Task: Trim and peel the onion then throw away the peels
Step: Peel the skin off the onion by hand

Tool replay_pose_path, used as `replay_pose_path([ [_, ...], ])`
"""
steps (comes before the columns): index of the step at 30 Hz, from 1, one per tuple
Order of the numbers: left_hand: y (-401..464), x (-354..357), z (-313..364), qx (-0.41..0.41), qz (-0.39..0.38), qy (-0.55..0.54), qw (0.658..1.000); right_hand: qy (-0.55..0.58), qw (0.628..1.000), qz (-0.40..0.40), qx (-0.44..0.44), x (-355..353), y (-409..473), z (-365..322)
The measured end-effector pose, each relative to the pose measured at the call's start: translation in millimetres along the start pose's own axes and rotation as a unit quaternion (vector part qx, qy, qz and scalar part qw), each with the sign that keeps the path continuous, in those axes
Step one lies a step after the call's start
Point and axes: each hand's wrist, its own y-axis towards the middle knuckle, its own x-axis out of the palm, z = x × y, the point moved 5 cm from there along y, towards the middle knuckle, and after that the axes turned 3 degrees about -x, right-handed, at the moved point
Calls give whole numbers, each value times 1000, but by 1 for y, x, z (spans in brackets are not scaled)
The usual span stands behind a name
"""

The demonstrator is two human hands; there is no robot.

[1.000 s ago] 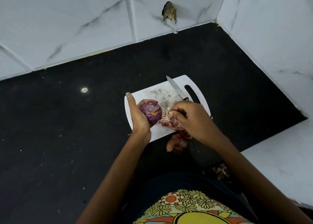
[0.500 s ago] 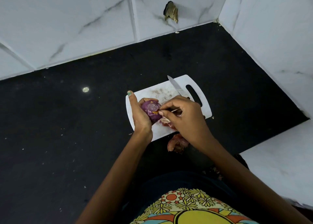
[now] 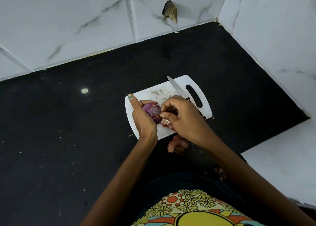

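My left grip (image 3: pixel 142 118) steadied the onion (image 3: pixel 151 112) over the board (image 3: pixel 148 95) so my right grip (image 3: pixel 179 116) could pinch loose skin.

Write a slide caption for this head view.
Left hand holds a purple onion while right hand picks off skin.

Your wide free room is the black counter (image 3: pixel 59 131) to the L, w/ only crumbs on it. To the R the knife (image 3: pixel 176 88) lies on the cutting board (image 3: pixel 203 109), walls (image 3: pixel 273 46) box in back & R. Peel pile (image 3: pixel 178 144) sits just off the board's near edge.
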Motion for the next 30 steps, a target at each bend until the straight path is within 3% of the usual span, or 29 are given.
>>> replay_pose_path([
  [9, 2, -5, 6, 118, 65, 72, 988, -39, 999, -29, 9, 8, 0, 6],
  [12, -6, -4, 14, 170, 88, 86, 978, 5, 998, -55, 33, 13, -3, 6],
  [16, 7, -7, 4, 96, 82, 76, 989, 117, 988, -73, 64, 13, -3, -3],
  [21, 14, -9, -7, -52, 10, -33, 998, 212, 973, 56, 77, -21, 3, 7],
  [23, 13, -8, -7, -69, -15, -50, 996, 170, 979, 69, 86, -24, 3, 21],
  [27, 13, -4, -8, -86, -48, -55, 994, 5, 996, -4, 87, -11, -2, 42],
  [30, 12, -2, -8, -84, -63, -54, 993, -15, 996, -39, 80, -1, -5, 44],
])
